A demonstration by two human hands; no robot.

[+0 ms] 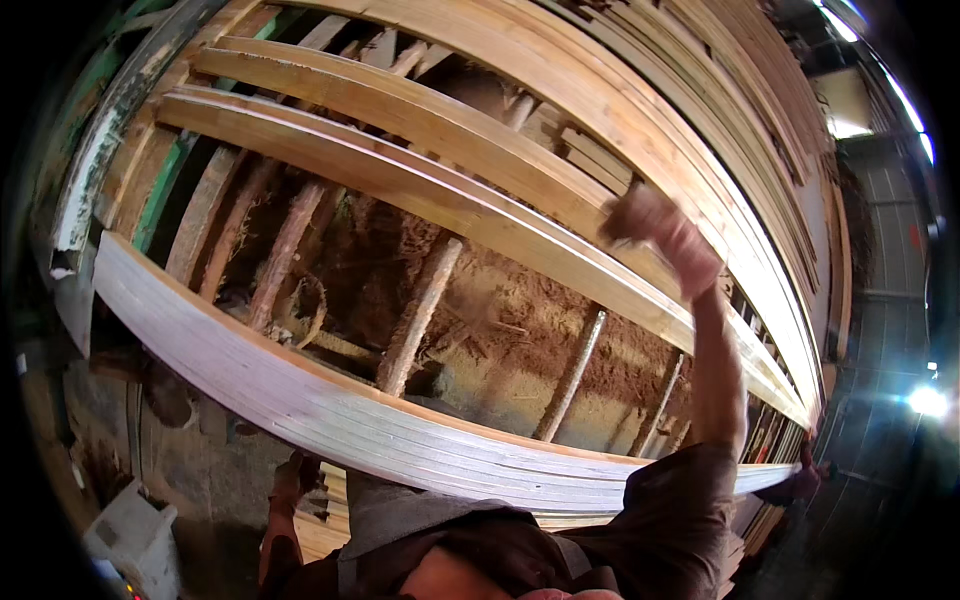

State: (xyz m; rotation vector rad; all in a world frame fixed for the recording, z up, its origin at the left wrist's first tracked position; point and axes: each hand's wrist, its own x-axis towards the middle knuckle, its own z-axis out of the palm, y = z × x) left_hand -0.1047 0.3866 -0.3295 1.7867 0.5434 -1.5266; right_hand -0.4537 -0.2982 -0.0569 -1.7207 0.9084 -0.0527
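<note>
Over long plank, right hand raised, blurred, seemingly closed; left hand below stacked boards.

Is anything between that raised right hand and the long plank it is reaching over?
Nothing visible does. The right hand is up against the long pale plank, though motion blur hides whether it grips or only touches. The left hand sits low, under the near stack of boards, apart from that plank.
</note>
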